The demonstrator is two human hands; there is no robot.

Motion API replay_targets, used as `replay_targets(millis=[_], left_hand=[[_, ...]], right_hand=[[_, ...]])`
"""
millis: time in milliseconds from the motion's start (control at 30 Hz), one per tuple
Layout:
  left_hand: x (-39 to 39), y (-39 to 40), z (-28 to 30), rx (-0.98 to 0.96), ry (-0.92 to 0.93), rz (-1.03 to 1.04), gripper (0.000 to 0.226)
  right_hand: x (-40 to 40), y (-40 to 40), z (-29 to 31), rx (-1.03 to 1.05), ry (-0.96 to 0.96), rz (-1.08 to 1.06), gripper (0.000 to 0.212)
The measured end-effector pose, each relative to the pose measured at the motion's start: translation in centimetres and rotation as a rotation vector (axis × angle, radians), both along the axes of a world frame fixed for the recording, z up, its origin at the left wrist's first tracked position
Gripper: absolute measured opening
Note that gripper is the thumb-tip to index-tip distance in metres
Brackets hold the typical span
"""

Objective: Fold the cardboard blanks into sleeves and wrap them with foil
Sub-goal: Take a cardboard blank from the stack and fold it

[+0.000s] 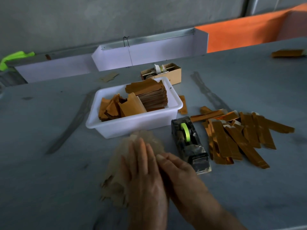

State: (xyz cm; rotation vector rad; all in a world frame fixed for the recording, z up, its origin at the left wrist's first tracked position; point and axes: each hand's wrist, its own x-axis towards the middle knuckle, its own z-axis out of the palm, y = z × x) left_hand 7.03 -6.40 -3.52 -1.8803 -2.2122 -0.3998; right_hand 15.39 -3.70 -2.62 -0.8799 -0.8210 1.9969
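Note:
A blurred, pale cardboard blank point(119, 165) lies on the grey table in front of me. My left hand point(144, 173) rests flat on it with straight fingers. My right hand point(179, 173) sits beside it, fingers curled at the blank's right edge; whether it pinches the blank is hidden by blur. A white tub point(132, 125) behind holds a stack of brown blanks point(149, 92) and loose golden foil pieces point(113, 107). A pile of finished gold foil-wrapped sleeves point(237, 138) lies to the right.
A black tape dispenser point(191, 143) with a green roll stands right of my hands. A small cardboard box point(166, 73) sits behind the tub. White trays point(149, 52) line the back wall. One more golden piece point(288, 53) lies at the far right.

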Motion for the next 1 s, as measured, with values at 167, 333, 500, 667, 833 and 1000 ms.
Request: replay_targets(millis=[167, 333, 500, 667, 833, 1000], left_hand=[[1.3, -0.8, 0.8, 0.021, -0.600, -0.181, 0.068], [-0.9, -0.6, 3.3, 0.058, -1.052, 0.097, 0.056], [-2.0, -0.5, 3.5, -0.187, -1.481, 0.025, 0.010], [-1.2, -0.2, 2.7, -0.106, -1.524, 0.082, 0.012], [-0.7, -0.3, 2.6, -0.154, -1.492, 0.053, 0.026], [-0.8, -0.1, 2.5, -0.131, -1.425, 0.074, 0.026]], right_hand=[[2.7, 0.2, 0.3, 0.022, -0.165, -0.111, 0.020], [4.3, 0.8, 0.8, 0.072, -0.227, -0.168, 0.021], [5.2, 0.8, 0.8, 0.086, -0.234, -0.146, 0.020], [5.6, 0.7, 0.6, 0.136, -0.223, -0.087, 0.013], [5.6, 0.6, 0.3, 0.169, -0.295, -0.082, 0.011], [5.6, 0.5, 0.2, 0.266, -0.413, -0.077, 0.013]])
